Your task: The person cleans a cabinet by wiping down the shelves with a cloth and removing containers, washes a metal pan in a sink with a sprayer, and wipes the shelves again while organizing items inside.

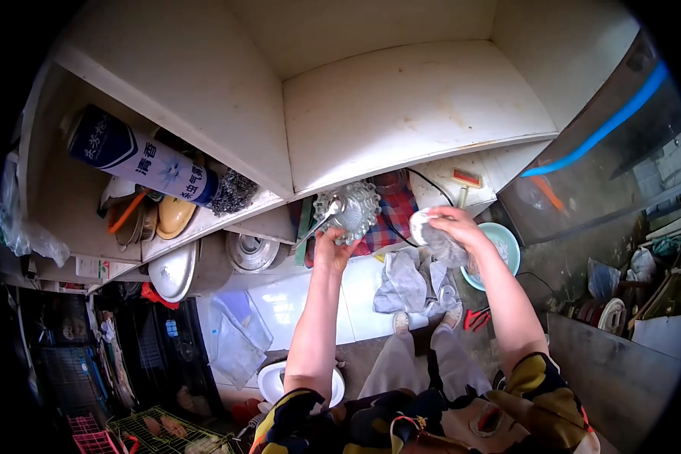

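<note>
My left hand (331, 248) grips a clear glass dish (358, 214) with a scalloped edge, just below the cabinet's front edge. A shiny metal spoon-like piece (330, 212) lies across the dish near my thumb; whether my fingers hold it too is unclear. My right hand (458, 229) is closed on a grey, wrinkled cloth (444, 250). A white rounded object (421, 222) shows at the fingertips of that hand, its kind unclear. Dish and cloth are apart. Behind the dish lies a red and blue checked cloth (401, 214).
The white cabinet shelf (408, 113) spans above my hands. An aerosol can (147, 159) and steel-wool scrubber (233, 191) lie at left. A pale green basin (509, 246) stands below my right hand. Grey cloth (401, 281) and red-handled pliers (477, 319) lie near my feet.
</note>
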Demonstrator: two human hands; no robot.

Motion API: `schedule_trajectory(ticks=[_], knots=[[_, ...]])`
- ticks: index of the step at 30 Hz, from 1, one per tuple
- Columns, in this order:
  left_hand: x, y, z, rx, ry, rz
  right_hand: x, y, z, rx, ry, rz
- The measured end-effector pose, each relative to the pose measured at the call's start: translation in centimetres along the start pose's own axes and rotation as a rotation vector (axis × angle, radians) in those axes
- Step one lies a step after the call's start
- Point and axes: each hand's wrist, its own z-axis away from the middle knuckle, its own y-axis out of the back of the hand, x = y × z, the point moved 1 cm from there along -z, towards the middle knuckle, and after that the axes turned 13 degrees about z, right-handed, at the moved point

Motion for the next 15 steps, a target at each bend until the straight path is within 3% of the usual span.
schedule_trajectory(ticks=[2, 6, 8, 15], knots=[[-0.4, -0.2, 1.7, -0.001, 0.053, -0.097, -4.4, -1.2, 0.6, -0.068, 0.071, 0.071], [-0.5, -0.9, 4.7, -0.040, 0.134, -0.309, -7.3, -2.6, 1.7, -0.205, 0.168, 0.169], [-0.2, -0.9, 6.2, -0.070, 0.162, -0.357, -6.0, -3.4, 2.3, -0.219, 0.329, 0.139], [0.4, -2.0, 12.8, -0.191, 0.259, -0.534, -7.6, -3.9, 11.4, -0.164, 0.307, -0.009]])
